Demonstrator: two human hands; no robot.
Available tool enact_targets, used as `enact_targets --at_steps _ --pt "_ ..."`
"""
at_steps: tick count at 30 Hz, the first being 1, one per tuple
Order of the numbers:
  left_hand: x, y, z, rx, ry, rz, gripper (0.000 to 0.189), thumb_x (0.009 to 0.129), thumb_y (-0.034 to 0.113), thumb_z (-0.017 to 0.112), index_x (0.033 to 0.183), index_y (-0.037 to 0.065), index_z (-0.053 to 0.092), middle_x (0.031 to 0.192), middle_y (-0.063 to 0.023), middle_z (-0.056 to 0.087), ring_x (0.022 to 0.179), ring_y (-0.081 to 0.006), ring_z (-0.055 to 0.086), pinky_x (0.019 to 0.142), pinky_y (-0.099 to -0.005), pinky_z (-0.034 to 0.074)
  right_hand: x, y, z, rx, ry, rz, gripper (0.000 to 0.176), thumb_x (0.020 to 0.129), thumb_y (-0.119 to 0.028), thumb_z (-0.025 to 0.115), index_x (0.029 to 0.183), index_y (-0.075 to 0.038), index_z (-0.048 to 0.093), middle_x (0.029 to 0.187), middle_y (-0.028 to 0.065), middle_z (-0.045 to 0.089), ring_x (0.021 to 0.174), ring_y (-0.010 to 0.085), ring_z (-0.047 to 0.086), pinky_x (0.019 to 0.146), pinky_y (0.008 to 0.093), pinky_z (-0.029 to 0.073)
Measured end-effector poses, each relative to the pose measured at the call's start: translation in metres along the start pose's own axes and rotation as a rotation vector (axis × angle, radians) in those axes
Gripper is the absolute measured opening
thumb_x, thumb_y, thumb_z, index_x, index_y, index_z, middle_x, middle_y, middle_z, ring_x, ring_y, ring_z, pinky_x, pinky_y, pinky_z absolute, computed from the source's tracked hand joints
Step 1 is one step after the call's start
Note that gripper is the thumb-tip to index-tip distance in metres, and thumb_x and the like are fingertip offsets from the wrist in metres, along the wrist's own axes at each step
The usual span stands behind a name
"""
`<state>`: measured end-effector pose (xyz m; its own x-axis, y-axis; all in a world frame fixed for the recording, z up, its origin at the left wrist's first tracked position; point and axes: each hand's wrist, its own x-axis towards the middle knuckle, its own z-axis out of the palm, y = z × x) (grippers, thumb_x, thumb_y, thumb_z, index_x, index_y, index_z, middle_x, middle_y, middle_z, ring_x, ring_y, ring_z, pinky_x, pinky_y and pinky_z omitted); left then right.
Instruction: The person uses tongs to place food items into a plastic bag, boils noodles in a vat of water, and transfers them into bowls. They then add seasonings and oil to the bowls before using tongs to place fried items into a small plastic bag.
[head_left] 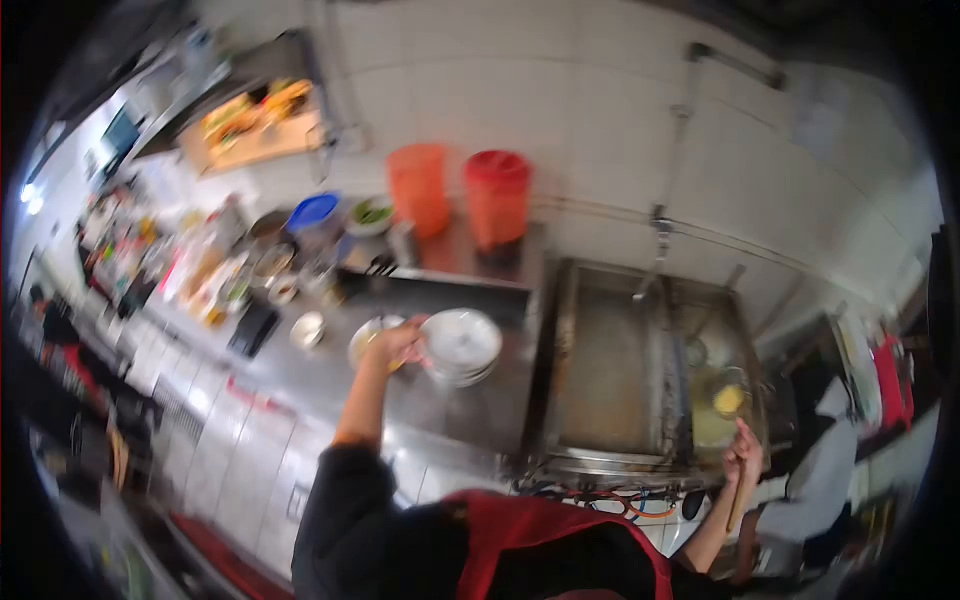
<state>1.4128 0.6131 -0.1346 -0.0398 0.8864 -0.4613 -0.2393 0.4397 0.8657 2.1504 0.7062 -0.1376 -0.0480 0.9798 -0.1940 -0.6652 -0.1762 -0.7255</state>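
My left hand [400, 343] is closed on the near edge of a stack of white bowls [462, 340], held above the steel counter. Just behind that hand, another white bowl [368, 340] with yellowish contents is partly hidden. My right hand [742, 455] grips the handle of a long-handled strainer [735, 508]. A yellow lump of food [728, 400] sits at the far end of it, over the right-hand basin [712, 345], which holds cloudy liquid. Blur hides the finer shape of the strainer's head.
A second basin [612, 360] of murky liquid lies between the bowls and the strainer. An orange container [418, 190] and a red-lidded one [497, 200] stand by the wall. A small bowl [308, 330] and a dark box [254, 330] sit leftward. Another person [65, 330] is far left.
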Motion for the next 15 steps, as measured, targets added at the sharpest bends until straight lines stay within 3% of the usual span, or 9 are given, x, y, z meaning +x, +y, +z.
enact_targets --at_steps 2,4,5,8,12,15 --pt "0.005 -0.003 -0.002 -0.160 -0.084 0.061 0.058 0.075 -0.001 0.046 0.128 0.017 0.030 0.106 -0.0085 0.051 0.076 -0.0234 0.060 0.065 -0.0432 0.054 0.001 0.003 0.004 -0.019 0.018 -0.011 0.034 0.090 -0.013 0.045 0.120 0.002 0.041 0.054 -0.0050 0.035 0.038 0.0045 0.030 0.035 0.0218 0.028" --pt "0.009 -0.004 -0.012 -0.139 -0.084 0.013 0.057 0.074 -0.002 0.046 0.125 0.019 0.033 0.112 -0.0089 0.049 0.085 -0.0250 0.058 0.067 -0.0458 0.053 -0.012 -0.007 0.018 -0.035 -0.064 -0.057 0.030 0.088 -0.014 0.048 0.114 0.001 0.045 0.051 -0.0054 0.033 0.037 0.0043 0.029 0.035 0.0218 0.025" --pt "0.015 -0.003 -0.014 -0.105 -0.088 0.016 0.056 0.073 -0.002 0.046 0.123 0.020 0.034 0.111 -0.0089 0.050 0.085 -0.0250 0.058 0.066 -0.0456 0.052 -0.015 -0.014 0.035 -0.072 -0.122 -0.102 0.028 0.088 -0.014 0.049 0.112 0.000 0.046 0.050 -0.0056 0.032 0.037 0.0043 0.028 0.035 0.0220 0.023" --pt "-0.004 0.013 0.012 -0.060 -0.012 0.007 0.048 0.073 0.002 0.046 0.118 0.015 0.038 0.101 -0.0118 0.054 0.076 -0.0272 0.060 0.058 -0.0420 0.053 -0.057 -0.045 0.105 -0.169 0.009 -0.133 0.028 0.088 -0.014 0.051 0.113 -0.004 0.045 0.050 -0.0057 0.033 0.036 0.0042 0.027 0.036 0.0217 0.023" --pt "-0.011 0.015 0.027 -0.087 0.096 0.002 0.034 0.073 0.006 0.046 0.107 0.001 0.045 0.085 -0.0149 0.059 0.059 -0.0282 0.061 0.045 -0.0347 0.054 -0.061 -0.041 0.099 -0.332 0.041 -0.159 0.029 0.087 -0.013 0.051 0.115 -0.006 0.044 0.051 -0.0057 0.034 0.037 0.0033 0.028 0.037 0.0209 0.022" --pt "-0.020 0.008 0.041 -0.209 0.068 0.011 0.030 0.074 0.008 0.047 0.102 -0.003 0.048 0.079 -0.0152 0.060 0.058 -0.0270 0.061 0.042 -0.0319 0.053 -0.062 -0.040 0.084 -0.177 0.034 -0.048 0.028 0.087 -0.012 0.050 0.114 -0.005 0.043 0.052 -0.0055 0.035 0.037 0.0031 0.029 0.038 0.0203 0.022"
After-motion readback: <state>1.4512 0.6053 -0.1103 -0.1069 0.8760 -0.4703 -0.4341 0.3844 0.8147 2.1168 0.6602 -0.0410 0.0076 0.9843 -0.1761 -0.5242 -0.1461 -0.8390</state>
